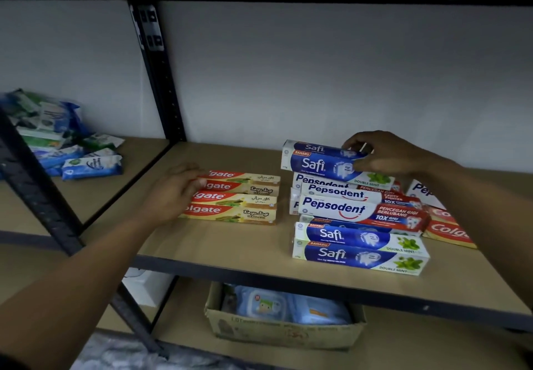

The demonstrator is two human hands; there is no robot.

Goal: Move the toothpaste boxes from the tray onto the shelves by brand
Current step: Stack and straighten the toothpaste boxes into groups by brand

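On the wooden shelf point(230, 242) lie several toothpaste boxes. A stack of Colgate Kayu Sugi boxes point(242, 196) sits at the middle; my left hand point(173, 191) rests flat against its left end, fingers spread. To the right is a mixed pile: Pepsodent boxes point(346, 205) in the middle, two Safi boxes point(360, 248) at the front. My right hand point(383, 153) grips a blue Safi box point(314, 159) lying on top of the pile. Red Colgate boxes point(447, 228) lie at the far right, partly behind my right forearm. No tray is in view.
A black metal upright point(161, 81) divides the shelving. Blue and green packets point(57, 139) are heaped on the left shelf. Below, a cardboard box point(282, 329) holds blue wipe packs. The white wall stands close behind the shelf.
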